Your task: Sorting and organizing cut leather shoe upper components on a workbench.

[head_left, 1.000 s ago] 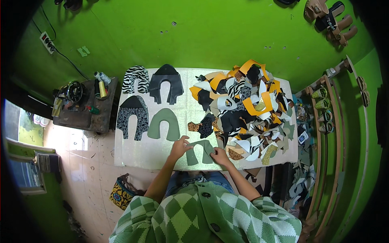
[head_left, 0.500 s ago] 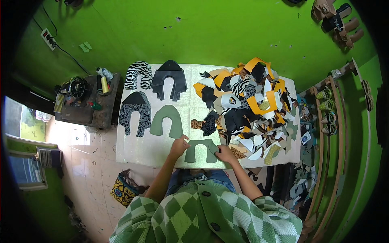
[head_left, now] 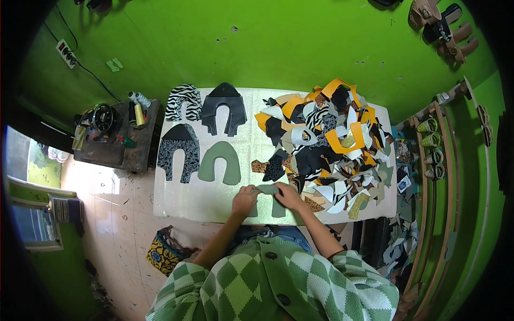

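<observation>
A green U-shaped shoe upper piece (head_left: pixel 266 189) lies at the table's near edge, its two legs toward me. My left hand (head_left: pixel 244 201) is closed on its upper left side, and my right hand (head_left: pixel 289 196) on its upper right. The hands cover parts of its curve. Just beyond my left hand rests a green upper stack (head_left: pixel 227 152). Left of that is a black-and-grey patterned upper stack (head_left: pixel 172 152) with a black piece on top. Farther back are a zebra-striped upper stack (head_left: pixel 174 101) and a black upper stack (head_left: pixel 232 101).
A heap of mixed offcuts (head_left: pixel 310 155) covers the right of the white table (head_left: pixel 182 206). A sewing machine (head_left: pixel 101 117) and thread spools (head_left: pixel 139 115) occupy a wooden stand at left. A shoe rack (head_left: pixel 436 139) lines the right wall; a patterned bag (head_left: pixel 163 254) sits on the floor.
Both hands have moved closer together and up along the green upper piece. The top of the piece now looks folded or bent between them. The other stacks have stayed put.
</observation>
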Tool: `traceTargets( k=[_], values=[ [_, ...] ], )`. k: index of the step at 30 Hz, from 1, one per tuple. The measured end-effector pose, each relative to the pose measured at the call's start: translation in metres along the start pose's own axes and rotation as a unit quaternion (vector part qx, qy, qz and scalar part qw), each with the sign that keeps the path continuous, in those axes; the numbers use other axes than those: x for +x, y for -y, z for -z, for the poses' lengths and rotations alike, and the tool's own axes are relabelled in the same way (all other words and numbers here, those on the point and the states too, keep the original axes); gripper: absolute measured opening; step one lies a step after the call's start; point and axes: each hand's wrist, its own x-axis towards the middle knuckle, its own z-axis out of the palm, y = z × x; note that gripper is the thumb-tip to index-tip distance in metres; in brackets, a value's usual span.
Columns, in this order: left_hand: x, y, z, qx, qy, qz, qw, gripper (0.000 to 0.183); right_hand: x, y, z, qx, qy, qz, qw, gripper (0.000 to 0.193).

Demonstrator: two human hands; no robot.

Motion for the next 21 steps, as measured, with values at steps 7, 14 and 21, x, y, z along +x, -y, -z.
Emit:
traceTargets(
  k=[7,14,21],
  values=[
    [0.009,0.028,-0.016,-0.196,-0.092,0.05,0.975,0.038,0.017,-0.004,0.013,-0.06,0.023,-0.087,0.994,0.024],
    [0.04,0.016,0.008,-0.309,-0.091,0.067,0.944,0.039,0.044,0.002,0.028,-0.077,0.11,-0.059,0.989,0.026],
    [0.061,0.02,0.005,-0.282,-0.124,0.083,0.948,0.02,0.066,-0.017,0.019,-0.078,0.078,0.06,0.992,0.035]
  ],
)
